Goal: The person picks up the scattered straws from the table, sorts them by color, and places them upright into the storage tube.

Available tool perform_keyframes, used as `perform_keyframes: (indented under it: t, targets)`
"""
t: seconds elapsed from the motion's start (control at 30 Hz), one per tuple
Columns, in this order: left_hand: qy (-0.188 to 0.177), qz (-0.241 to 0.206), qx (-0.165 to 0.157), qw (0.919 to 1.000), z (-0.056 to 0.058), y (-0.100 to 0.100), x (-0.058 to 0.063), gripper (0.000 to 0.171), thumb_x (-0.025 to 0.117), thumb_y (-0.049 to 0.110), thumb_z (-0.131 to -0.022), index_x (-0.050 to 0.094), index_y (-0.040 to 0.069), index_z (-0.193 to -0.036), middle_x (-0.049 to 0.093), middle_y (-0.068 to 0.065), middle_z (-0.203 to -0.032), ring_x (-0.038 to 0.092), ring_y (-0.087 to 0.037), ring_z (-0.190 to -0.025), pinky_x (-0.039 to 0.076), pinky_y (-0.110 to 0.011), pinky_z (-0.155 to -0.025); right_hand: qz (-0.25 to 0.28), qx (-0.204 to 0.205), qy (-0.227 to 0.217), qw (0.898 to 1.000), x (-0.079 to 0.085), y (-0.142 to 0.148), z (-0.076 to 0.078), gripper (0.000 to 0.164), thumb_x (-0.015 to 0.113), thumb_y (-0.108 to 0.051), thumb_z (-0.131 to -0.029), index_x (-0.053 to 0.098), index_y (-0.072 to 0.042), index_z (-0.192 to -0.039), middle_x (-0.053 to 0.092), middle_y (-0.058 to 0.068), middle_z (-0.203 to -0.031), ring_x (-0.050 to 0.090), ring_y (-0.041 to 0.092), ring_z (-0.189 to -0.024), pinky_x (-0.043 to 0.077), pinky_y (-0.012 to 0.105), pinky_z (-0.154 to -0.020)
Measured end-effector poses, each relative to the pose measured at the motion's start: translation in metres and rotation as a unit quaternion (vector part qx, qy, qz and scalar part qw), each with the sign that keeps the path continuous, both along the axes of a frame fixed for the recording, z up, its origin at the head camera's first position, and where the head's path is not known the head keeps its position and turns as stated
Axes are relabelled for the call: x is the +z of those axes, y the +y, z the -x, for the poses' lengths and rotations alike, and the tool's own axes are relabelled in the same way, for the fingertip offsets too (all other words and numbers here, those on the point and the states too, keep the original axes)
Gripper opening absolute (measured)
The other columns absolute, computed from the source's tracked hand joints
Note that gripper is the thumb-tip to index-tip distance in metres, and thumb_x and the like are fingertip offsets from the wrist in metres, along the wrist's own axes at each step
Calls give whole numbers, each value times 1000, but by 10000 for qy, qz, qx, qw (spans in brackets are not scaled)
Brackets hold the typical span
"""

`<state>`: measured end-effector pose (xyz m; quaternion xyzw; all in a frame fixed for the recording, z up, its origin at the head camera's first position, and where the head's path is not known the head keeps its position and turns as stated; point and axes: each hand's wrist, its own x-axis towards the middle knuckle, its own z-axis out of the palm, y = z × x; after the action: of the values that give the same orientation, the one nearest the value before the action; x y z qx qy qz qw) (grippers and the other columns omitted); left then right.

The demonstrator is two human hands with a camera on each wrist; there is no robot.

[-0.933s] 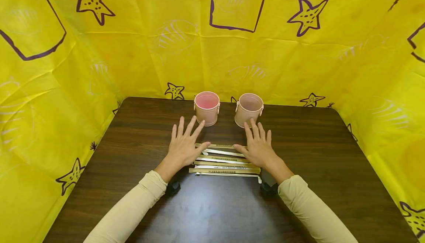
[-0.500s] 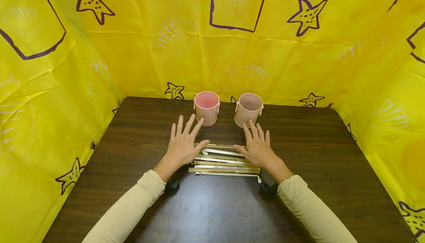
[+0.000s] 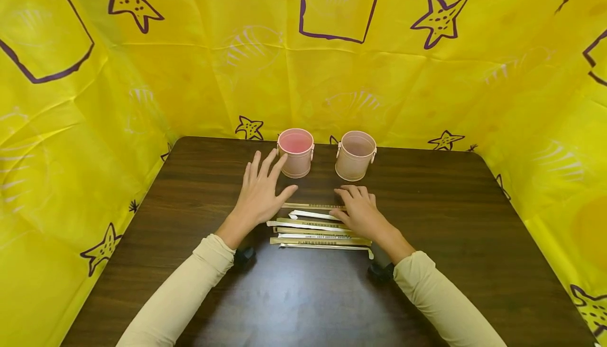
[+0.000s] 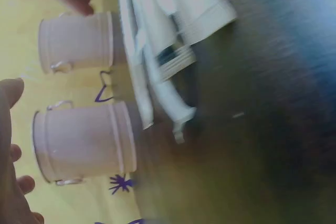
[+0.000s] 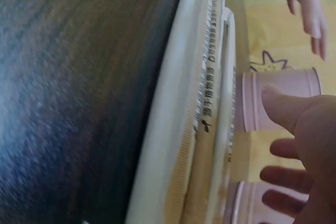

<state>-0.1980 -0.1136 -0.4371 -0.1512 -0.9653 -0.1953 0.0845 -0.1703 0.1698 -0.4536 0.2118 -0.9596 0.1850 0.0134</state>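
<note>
Several paper-wrapped straws (image 3: 322,241), some brown and some white with printed lettering, lie side by side across the middle of the table. Behind them stand two small pink buckets, a left bucket (image 3: 296,166) with a brighter pink inside and a right bucket (image 3: 352,168). My left hand (image 3: 258,197) is spread with its fingers straight, overlapping the side of the left bucket in the head view. Over the right ends of the farther straws is my right hand (image 3: 364,214), its fingers loosely bent. In the right wrist view, nothing sits between the right thumb (image 5: 281,108) and fingers.
The dark wood-grain table (image 3: 189,173) carries everything. A yellow cloth (image 3: 189,89) printed with starfish and fish encloses its back and sides. Both buckets stand near the back edge, with small ring handles on their sides.
My left hand has moved forward a little, toward the left bucket. My right hand has drawn back from the right bucket, and its fingers have bent over the far straws.
</note>
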Motion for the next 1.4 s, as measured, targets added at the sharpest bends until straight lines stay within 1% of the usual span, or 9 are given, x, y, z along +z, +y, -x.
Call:
perform_keyframes:
  t: [0.13,0.3,0.4,0.47,0.6,0.77,0.97,1.2,1.4]
  targets:
    - [190,-396,-89,9990,9,-2,13,80,55,59,-98,20,29,-164,16,-3,-172,1,-38,-160,10,-65,-126,121,220,374,9990,-4,-2,2,41,72,-35,-95,68,-8,-126,63,11,-131,49,35,-118,37,48,-86]
    - [304,-672,-258,9969,26,-1,31,80,58,56,-98,21,28,-163,22,-7,-170,8,-37,-159,16,-64,-125,407,323,698,9962,-7,-4,7,23,76,-25,-92,75,-9,-109,70,8,-115,54,30,-104,40,44,-81]
    - [305,-734,-337,9963,38,1,40,81,59,58,-97,23,28,-162,24,-6,-169,12,-35,-159,17,-62,-126,496,355,654,9960,-6,-7,10,21,78,-22,-91,76,-8,-106,71,7,-108,55,29,-98,42,43,-80]
    - [267,-828,-398,9954,47,3,46,81,60,59,-96,27,26,-161,26,-6,-168,13,-35,-159,17,-62,-126,490,373,510,9968,-5,-11,13,21,77,-21,-91,76,-7,-106,71,7,-106,54,28,-95,43,42,-80]
    - [114,-977,-426,9942,64,8,51,85,62,62,-94,28,23,-161,27,-5,-168,16,-33,-159,17,-58,-127,410,432,304,9978,-4,-20,17,21,75,-21,-93,76,-7,-107,70,8,-104,54,27,-94,46,41,-82]
    - [-33,-1278,-405,9910,81,13,48,91,67,64,-90,30,19,-160,30,-5,-167,20,-30,-157,21,-54,-127,413,478,243,9977,-6,-29,19,19,74,-20,-94,77,-7,-107,70,8,-102,55,27,-94,46,40,-87]
    - [-106,-1653,-282,9858,96,16,40,95,74,63,-84,35,18,-158,36,-6,-163,25,-28,-153,28,-54,-124,456,513,173,9975,-10,-35,19,16,73,-18,-94,79,-8,-106,69,7,-99,54,24,-92,45,37,-83]
    - [-542,-2002,-30,9782,107,19,30,104,79,67,-76,35,21,-158,36,-6,-162,31,-29,-148,37,-58,-117,362,471,278,9978,-17,-38,19,13,75,-16,-93,80,-10,-103,68,5,-97,55,23,-91,47,35,-82]
    - [-808,-2161,81,9730,110,17,24,106,80,66,-75,34,19,-158,35,-10,-161,32,-31,-148,36,-57,-117,335,435,306,9980,-20,-41,20,6,77,-15,-91,77,-10,-94,67,4,-95,54,22,-90,49,36,-83]
